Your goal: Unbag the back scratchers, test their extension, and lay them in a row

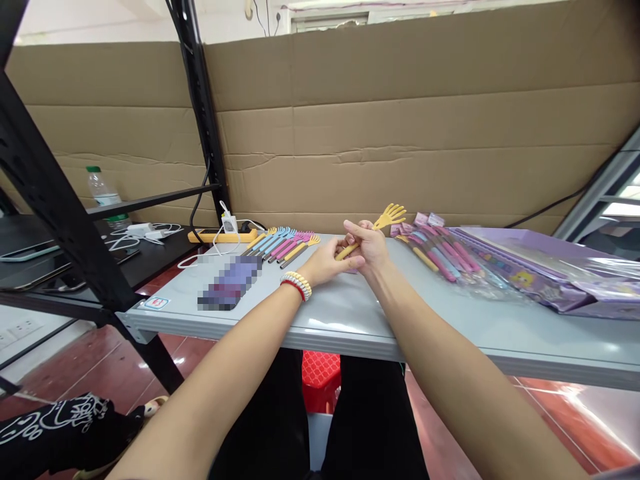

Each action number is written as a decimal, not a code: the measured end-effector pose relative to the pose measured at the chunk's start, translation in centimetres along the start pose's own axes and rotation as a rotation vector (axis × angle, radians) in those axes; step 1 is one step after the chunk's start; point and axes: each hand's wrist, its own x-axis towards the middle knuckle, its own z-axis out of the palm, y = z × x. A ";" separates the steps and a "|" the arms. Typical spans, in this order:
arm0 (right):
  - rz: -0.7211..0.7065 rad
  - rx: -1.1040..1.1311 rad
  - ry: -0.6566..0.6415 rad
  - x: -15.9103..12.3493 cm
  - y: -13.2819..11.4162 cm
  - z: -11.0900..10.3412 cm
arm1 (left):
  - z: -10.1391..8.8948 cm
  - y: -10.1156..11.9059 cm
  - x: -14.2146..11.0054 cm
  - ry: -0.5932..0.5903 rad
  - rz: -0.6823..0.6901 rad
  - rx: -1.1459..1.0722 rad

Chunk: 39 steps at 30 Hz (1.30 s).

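Observation:
Both my hands meet over the middle of the grey table. My right hand is closed around the handle of a yellow hand-shaped back scratcher, whose claw end points up and to the right. My left hand, with beaded bracelets at the wrist, is closed on the lower end of the same handle. A row of several scratchers in yellow, blue and pink lies on the table to the left of my hands. To the right lies a pile of packaged scratchers.
Purple plastic bags spread across the table's right side. A blurred purple object lies front left. A yellow power strip with chargers sits at the back left. A black shelf holds phones and a bottle. Cardboard walls the back.

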 end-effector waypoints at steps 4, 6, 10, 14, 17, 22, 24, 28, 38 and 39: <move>0.037 0.015 0.108 0.6 0.4 -0.2 | 0.3 0.6 -0.1 -0.063 -0.075 0.087; 0.044 0.020 0.144 0.8 0.6 -0.3 | 0.4 0.7 0.0 -0.050 -0.082 0.144; 0.029 -0.008 0.175 0.9 0.6 -0.4 | 0.6 0.5 0.5 -0.025 -0.070 0.323; -0.044 -0.030 0.205 1.1 0.3 -0.5 | 0.6 0.1 1.0 -0.044 -0.161 0.499; -0.083 0.005 0.254 1.6 -0.4 -0.8 | 0.7 0.1 1.1 0.043 -0.226 0.622; -0.072 0.185 0.393 2.6 -2.9 -2.5 | 0.4 0.8 0.5 0.125 -0.167 0.890; -0.079 0.228 0.429 2.6 -3.8 -3.2 | 0.2 1.0 0.3 0.111 -0.139 0.964; -0.087 0.250 0.325 1.9 -4.1 -3.4 | -0.6 0.8 0.0 0.115 -0.135 1.061; 0.158 -0.328 -0.102 1.5 0.4 -2.4 | -1.9 0.3 -0.6 0.252 -0.101 1.084; 0.117 -0.296 -0.072 1.7 0.1 -2.7 | -2.3 0.2 -0.6 0.279 -0.121 1.086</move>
